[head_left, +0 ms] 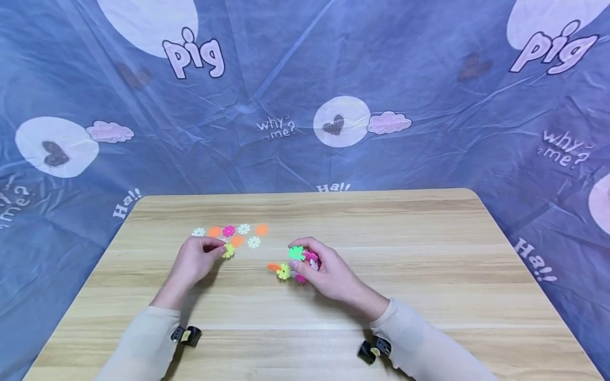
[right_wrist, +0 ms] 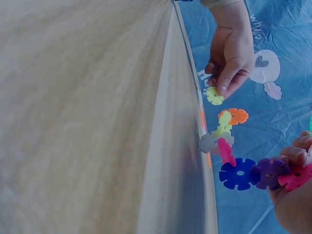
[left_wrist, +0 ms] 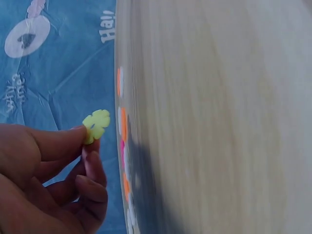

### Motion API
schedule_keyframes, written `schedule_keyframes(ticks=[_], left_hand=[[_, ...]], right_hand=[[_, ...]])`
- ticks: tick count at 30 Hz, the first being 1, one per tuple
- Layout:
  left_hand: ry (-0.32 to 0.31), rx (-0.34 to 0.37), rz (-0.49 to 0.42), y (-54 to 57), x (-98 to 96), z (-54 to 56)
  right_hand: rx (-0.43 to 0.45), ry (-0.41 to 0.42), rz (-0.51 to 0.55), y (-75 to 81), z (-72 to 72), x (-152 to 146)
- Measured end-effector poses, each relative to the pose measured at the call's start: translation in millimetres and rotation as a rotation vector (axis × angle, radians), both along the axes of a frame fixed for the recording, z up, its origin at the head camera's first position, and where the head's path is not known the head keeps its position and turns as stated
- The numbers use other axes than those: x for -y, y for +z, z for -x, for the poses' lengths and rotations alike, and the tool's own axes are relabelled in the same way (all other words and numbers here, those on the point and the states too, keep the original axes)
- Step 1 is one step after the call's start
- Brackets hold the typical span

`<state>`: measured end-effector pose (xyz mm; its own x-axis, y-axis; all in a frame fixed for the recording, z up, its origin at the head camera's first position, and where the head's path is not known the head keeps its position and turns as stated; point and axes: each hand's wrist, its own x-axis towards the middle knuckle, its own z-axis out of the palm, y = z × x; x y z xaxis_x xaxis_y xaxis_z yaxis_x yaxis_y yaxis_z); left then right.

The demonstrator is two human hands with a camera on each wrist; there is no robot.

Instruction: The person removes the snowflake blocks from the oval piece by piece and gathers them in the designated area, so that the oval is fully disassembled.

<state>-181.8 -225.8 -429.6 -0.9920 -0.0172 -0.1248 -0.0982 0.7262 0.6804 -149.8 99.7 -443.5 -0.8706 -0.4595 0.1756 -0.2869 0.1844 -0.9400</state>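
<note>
My left hand [head_left: 196, 260] pinches a yellow snowflake disc [left_wrist: 97, 126] between thumb and fingertips, held above the table. In my right hand [head_left: 335, 275] is a chain of interlocked snowflake discs, part of it hidden by the fingers. A green disc [head_left: 296, 253] shows at the chain's upper end. Its other end hangs out to the left, with an orange disc [right_wrist: 236, 116] joined to a yellow-green disc [head_left: 283, 272]. In the right wrist view, a white disc [right_wrist: 208, 143], a small pink disc [right_wrist: 225, 151], a blue disc [right_wrist: 239, 174] and a purple disc [right_wrist: 269, 174] follow along the chain.
Loose discs lie flat beyond my left hand, among them a pink disc [head_left: 229, 231], an orange disc [head_left: 261, 230] and a white disc [head_left: 254, 242]. The wooden table [head_left: 405, 227] ends at a blue printed cloth [head_left: 295, 164] behind it.
</note>
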Motion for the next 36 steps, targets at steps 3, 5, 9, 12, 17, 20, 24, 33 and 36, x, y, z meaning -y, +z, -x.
schedule_keyframes(ticks=[3, 5, 9, 12, 17, 20, 24, 33, 36], left_hand=[[-0.017, -0.001, 0.027, -3.0, 5.8, 3.3], [-0.02, 0.005, 0.035, -4.6, 8.9, 5.3], [-0.015, 0.021, 0.06, -6.5, 12.9, 8.4], [-0.018, 0.043, 0.091, -6.6, 14.4, 10.4], [-0.043, 0.068, 0.147, -7.2, 16.1, 13.0], [-0.05, 0.071, 0.168, -6.6, 16.4, 13.6], [-0.048, 0.064, 0.151, -2.9, 16.0, 11.2], [-0.141, 0.002, -0.09, 8.7, -3.2, -2.8], [-0.189, -0.025, -0.164, 9.9, -12.6, -8.9]], right_hand=[[0.006, -0.007, -0.012, 0.4, -0.3, -0.2], [0.01, -0.011, -0.018, 0.3, -0.5, -0.5], [0.013, -0.014, -0.024, 1.2, -0.7, -0.7], [0.01, -0.015, -0.026, 1.6, -0.7, -0.5], [0.025, -0.017, -0.021, 2.1, -0.4, -0.2], [0.031, -0.017, -0.021, 2.0, -0.1, -0.4], [0.026, -0.016, -0.027, 0.1, 0.8, 0.1], [0.037, -0.018, 0.002, 0.1, 1.5, -1.4], [0.056, -0.017, 0.003, 0.4, 1.7, -1.7]])
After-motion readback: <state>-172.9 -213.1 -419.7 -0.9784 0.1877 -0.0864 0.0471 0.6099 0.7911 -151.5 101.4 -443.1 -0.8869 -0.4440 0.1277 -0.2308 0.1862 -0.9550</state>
